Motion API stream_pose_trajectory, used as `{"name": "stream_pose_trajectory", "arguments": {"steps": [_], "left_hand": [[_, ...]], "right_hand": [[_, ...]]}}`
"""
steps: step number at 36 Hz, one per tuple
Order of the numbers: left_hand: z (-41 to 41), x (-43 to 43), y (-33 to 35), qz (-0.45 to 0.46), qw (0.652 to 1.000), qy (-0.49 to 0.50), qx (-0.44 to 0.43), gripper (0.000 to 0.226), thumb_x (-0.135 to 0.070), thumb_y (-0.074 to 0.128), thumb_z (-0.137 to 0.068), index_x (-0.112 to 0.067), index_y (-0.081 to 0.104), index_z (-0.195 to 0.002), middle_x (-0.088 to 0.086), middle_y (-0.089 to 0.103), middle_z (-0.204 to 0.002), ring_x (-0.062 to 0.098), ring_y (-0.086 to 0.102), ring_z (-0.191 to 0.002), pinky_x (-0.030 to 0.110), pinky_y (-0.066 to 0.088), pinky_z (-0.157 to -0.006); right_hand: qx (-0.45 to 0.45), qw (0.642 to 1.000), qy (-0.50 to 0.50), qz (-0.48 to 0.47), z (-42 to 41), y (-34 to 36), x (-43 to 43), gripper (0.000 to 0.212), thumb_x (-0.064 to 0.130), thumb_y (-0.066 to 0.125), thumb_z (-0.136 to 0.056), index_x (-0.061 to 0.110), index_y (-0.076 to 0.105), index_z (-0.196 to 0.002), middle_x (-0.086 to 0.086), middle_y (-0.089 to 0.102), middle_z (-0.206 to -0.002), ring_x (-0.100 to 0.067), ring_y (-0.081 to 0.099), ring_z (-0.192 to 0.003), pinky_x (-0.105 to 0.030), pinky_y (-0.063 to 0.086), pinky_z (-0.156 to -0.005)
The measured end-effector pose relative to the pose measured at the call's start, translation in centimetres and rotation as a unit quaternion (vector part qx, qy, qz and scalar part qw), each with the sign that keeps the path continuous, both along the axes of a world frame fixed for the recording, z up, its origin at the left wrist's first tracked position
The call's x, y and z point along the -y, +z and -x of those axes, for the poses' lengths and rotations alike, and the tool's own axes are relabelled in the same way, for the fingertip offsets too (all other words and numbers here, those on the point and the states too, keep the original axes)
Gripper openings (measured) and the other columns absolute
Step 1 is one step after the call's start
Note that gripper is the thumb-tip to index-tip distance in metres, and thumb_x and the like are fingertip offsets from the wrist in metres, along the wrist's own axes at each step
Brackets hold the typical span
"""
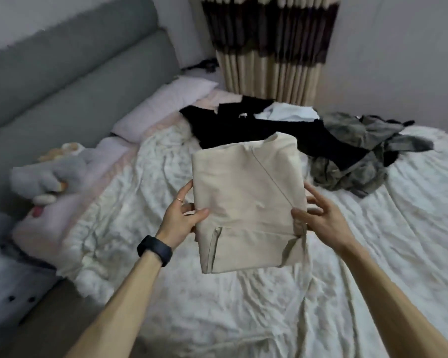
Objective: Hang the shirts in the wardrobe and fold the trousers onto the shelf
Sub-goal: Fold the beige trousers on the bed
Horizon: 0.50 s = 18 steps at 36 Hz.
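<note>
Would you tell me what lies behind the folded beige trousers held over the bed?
Behind the beige trousers, gripped by the left hand and right hand, a black garment lies on the bed beside grey clothes; the trousers cover its near part.

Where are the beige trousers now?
Head view, centre: beige trousers, folded, held by left hand and right hand above the bed, before the black clothes.

Wristband (154,250): black, broad, smooth, wrapped snugly round the left wrist.
Ring (179,200): thin, pinkish-gold band on a finger of the left hand (179,218).
Forearms: both bare down to the lower edge.
</note>
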<state>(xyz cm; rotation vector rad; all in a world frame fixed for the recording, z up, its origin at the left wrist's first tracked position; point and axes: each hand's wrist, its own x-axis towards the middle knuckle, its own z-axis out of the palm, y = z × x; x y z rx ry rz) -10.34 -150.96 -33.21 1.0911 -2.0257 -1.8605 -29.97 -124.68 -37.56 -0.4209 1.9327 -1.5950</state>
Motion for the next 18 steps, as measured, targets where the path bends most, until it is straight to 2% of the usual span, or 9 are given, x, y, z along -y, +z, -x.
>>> {"name": "stream_pose_trajectory", "arguments": {"steps": [3,6,10,12,14,16,18], "left_hand": [[-4.5,-1.1,6.0,0.040,0.996,0.071,-0.036,0.073,-0.003,0.073,-0.088,-0.048,0.041,-0.137,0.005,0.075,-0.096,0.021,0.072,-0.083,0.066,0.052,-0.079],[-10.1,-3.4,11.1,0.089,0.982,0.154,-0.066,0.074,0.000,0.072,-0.088,-0.044,0.042,-0.140,0.001,0.076,-0.088,0.021,0.071,-0.083,0.056,0.055,-0.080],[-17.9,-8.3,16.1,0.118,0.957,0.246,-0.102,0.072,0.005,0.069,-0.088,-0.036,0.042,-0.141,0.000,0.076,-0.096,0.014,0.073,-0.084,0.037,0.060,-0.075],[-21.7,-10.9,17.7,0.141,0.941,0.287,-0.112,0.073,0.004,0.074,-0.084,-0.031,0.045,-0.141,0.001,0.076,-0.102,0.014,0.073,-0.089,0.034,0.060,-0.080],[-25.2,-13.8,18.9,0.160,0.925,0.322,-0.123,0.072,0.005,0.075,-0.082,-0.034,0.048,-0.136,0.005,0.073,-0.111,0.015,0.072,-0.094,0.033,0.058,-0.087],[-28.9,-17.0,19.4,0.178,0.907,0.359,-0.127,0.070,0.009,0.070,-0.085,-0.038,0.047,-0.133,0.001,0.073,-0.108,0.010,0.072,-0.093,0.024,0.058,-0.083],[-32.6,-20.5,19.2,0.184,0.889,0.404,-0.112,0.073,0.006,0.070,-0.086,-0.037,0.044,-0.139,-0.005,0.076,-0.101,0.009,0.072,-0.094,0.027,0.058,-0.081]], "right_hand": [[-0.047,0.996,0.070,0.043,-0.6,5.4,2.3,0.074,0.005,0.080,-0.083,0.062,0.057,-0.124,0.013,0.070,-0.100,-0.021,0.072,-0.098,-0.045,0.061,-0.082],[-0.093,0.981,0.143,0.096,-3.1,10.5,4.2,0.078,0.002,0.079,-0.083,0.066,0.057,-0.121,0.011,0.071,-0.102,-0.014,0.072,-0.092,-0.046,0.061,-0.083],[-0.116,0.956,0.228,0.143,-8.1,14.8,4.7,0.074,0.005,0.079,-0.084,0.051,0.055,-0.137,0.011,0.069,-0.099,-0.020,0.071,-0.095,-0.050,0.060,-0.084],[-0.125,0.941,0.272,0.159,-10.9,16.6,4.5,0.073,0.008,0.080,-0.083,0.054,0.055,-0.135,0.011,0.069,-0.102,-0.021,0.070,-0.096,-0.046,0.061,-0.082],[-0.128,0.928,0.303,0.175,-13.6,17.9,4.3,0.073,0.009,0.080,-0.083,0.051,0.055,-0.137,0.009,0.068,-0.107,-0.019,0.069,-0.094,-0.038,0.060,-0.079],[-0.127,0.912,0.340,0.190,-16.8,18.8,3.9,0.072,0.008,0.079,-0.084,0.047,0.054,-0.140,0.009,0.068,-0.109,-0.016,0.069,-0.094,-0.030,0.058,-0.076],[-0.124,0.893,0.386,0.196,-20.1,19.1,3.5,0.072,0.007,0.078,-0.085,0.046,0.053,-0.141,0.014,0.069,-0.107,-0.013,0.068,-0.094,-0.028,0.057,-0.078]]}}
